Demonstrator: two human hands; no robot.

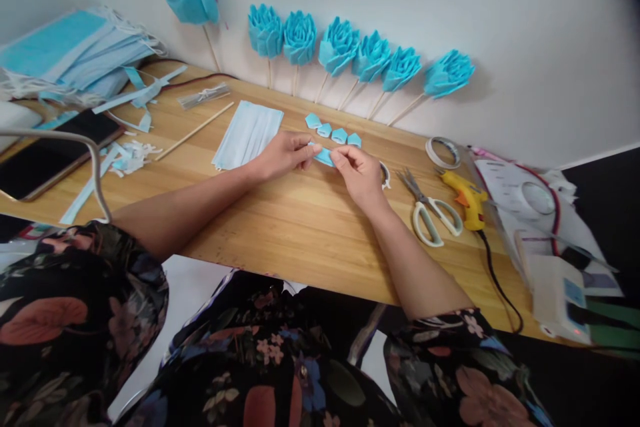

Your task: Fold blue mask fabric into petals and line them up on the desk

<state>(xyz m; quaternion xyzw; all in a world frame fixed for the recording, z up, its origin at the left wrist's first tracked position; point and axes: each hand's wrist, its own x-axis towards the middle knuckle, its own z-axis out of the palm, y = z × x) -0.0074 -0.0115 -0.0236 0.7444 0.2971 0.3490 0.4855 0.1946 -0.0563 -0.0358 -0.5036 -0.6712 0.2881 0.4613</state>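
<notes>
Apparently, the left hand and the right hand are sharing one small blue strip; the fingers of each are pinching it, left at one end and right at the other, with the middle showing between them. It is sitting over the counter, just in front of four folded blue pieces, though whether it is touching the wood I cannot tell. Judging by those pieces, the step in hand is looking like a fold, and doing it well is mostly meaning matching: edges should be meeting squarely, the point should be falling in the centre, and both sides should be taking equal tension. Soft, thin material like this is probably wanting to spring back or skew, so one side should be holding steady while the other is pressing the crease flat from the middle outward. Pulling hard would be risking a stretched, lopsided piece. The pleated sheet is lying beside the left hand, and the scissors are resting clear of the right, leaving decent elbow room for careful creasing.
</notes>
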